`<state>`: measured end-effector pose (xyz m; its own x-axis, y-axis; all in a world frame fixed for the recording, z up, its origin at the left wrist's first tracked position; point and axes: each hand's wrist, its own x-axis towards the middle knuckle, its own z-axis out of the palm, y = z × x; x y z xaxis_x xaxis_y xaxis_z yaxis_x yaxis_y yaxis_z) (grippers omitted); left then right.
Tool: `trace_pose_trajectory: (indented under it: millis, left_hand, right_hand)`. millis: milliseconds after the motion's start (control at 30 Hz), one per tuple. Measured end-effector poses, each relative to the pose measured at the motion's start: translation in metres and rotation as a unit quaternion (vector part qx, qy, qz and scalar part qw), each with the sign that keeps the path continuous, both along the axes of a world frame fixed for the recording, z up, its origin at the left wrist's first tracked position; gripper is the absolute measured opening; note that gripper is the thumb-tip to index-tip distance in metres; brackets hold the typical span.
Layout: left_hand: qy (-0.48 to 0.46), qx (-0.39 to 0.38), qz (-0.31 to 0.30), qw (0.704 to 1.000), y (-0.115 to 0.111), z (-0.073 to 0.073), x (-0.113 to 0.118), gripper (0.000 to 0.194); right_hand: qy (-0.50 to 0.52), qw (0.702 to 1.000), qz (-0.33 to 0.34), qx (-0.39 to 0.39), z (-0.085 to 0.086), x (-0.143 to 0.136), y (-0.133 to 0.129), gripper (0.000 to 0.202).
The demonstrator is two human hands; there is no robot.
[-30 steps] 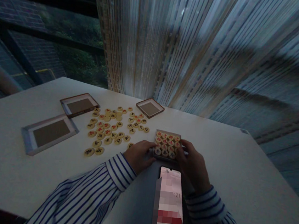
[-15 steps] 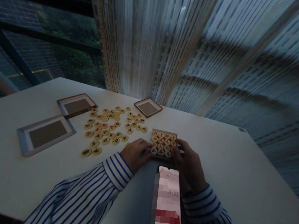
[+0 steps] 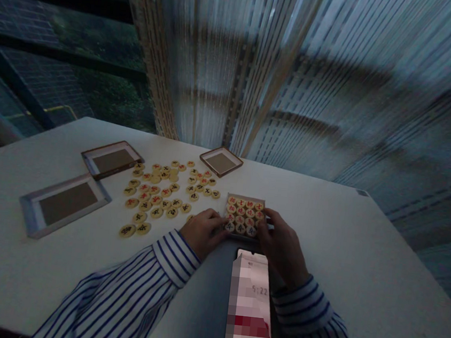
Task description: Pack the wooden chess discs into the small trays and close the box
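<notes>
A small box (image 3: pixel 246 197) filled with rows of round Chinese chess pieces sits on the table in front of me. Most of its pieces carry red characters; those in the nearest row look black. My left hand (image 3: pixel 204 232) grips the box's left side near the front corner, fingers closed. On the right side, my right hand (image 3: pixel 284 246) holds the edge, its thumb lying by the pieces at the right end. Many loose chess pieces (image 3: pixel 156 212), marked red or black, lie scattered to the left, a few blank side up.
A lit phone (image 3: pixel 255 290) lies just in front of the box, between my forearms. Two shallow trays, a brown-edged one (image 3: pixel 85 155) and a grey-white one (image 3: pixel 29 219), rest at the left. Another brown-edged tray (image 3: pixel 205 162) stands farther back, by a bead-like string curtain (image 3: pixel 234 84).
The view has shifted slightly, so everything on the table appears a little farther left. Both hands stay on the box; my right thumb and fingers have moved only slightly.
</notes>
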<state>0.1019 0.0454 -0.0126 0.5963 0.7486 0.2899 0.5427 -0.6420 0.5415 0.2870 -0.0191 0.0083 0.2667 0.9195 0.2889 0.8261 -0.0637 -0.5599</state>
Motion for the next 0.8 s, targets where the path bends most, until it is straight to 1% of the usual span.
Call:
trace_pose_trajectory:
  millis: [200,300,400,467,567,800]
  left_hand:
    - [-0.006,0.011,0.001,1.0,-0.001,0.001,0.0,0.026]
    - [-0.012,0.01,-0.001,1.0,-0.002,0.002,0.001,0.027]
    - [-0.025,0.014,0.003,1.0,-0.003,0.004,0.0,0.032]
    - [-0.046,0.027,0.008,0.999,-0.003,0.006,0.0,0.034]
    - [-0.092,0.057,0.018,0.994,-0.002,0.009,-0.001,0.029]
    - [-0.158,0.102,0.067,0.98,-0.002,0.017,-0.004,0.015]
  right_hand:
    - [-0.009,1.0,0.005,0.019,-0.001,0.0,0.0,0.035]
    - [-0.007,1.0,0.003,0.011,-0.002,0.0,0.0,0.036]
    - [-0.011,1.0,0.002,0.008,-0.002,0.001,0.001,0.036]
    - [-0.027,0.999,-0.003,0.036,-0.002,0.003,0.001,0.034]
    - [-0.047,0.994,-0.015,0.1,-0.001,0.006,0.001,0.029]
    - [-0.019,0.979,-0.018,0.2,0.005,0.004,-0.002,0.017]
